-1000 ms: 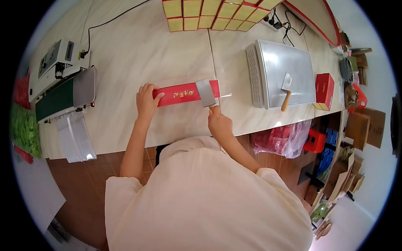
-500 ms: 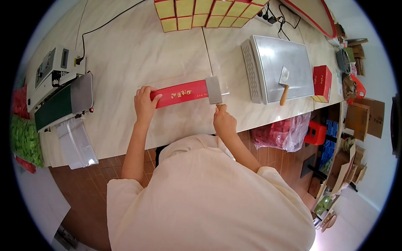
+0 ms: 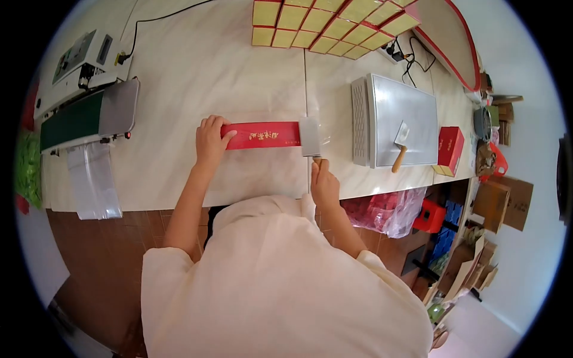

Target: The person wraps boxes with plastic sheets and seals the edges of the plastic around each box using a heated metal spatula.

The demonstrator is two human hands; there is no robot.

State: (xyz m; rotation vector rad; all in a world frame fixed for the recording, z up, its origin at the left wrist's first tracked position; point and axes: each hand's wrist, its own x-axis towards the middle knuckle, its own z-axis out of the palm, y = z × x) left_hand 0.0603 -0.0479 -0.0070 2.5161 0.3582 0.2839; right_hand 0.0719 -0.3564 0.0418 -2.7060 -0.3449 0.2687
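A long red box (image 3: 262, 136) with gold lettering lies flat on the table, clear film (image 3: 283, 107) spreading beyond its far side and right end. My left hand (image 3: 211, 142) is closed round the box's left end, thumb on top. In my right hand (image 3: 324, 186) is the wooden handle of a scraper (image 3: 310, 136). Its wide metal blade is at the right end of the box; whether it presses on the box or only the film, I cannot tell.
Right of my hands stands a flat metal hot plate (image 3: 403, 113) with a small wooden-handled trowel (image 3: 401, 149) on it, beside a red carton (image 3: 449, 151). Stacked yellow-and-red boxes (image 3: 322, 21) stand at the back. A sealing machine (image 3: 83, 77) with a green belt is at left.
My view has turned slightly, so the table and its things appear shifted. Both hands keep the same hold, and the scraper blade stays at the box's right end.
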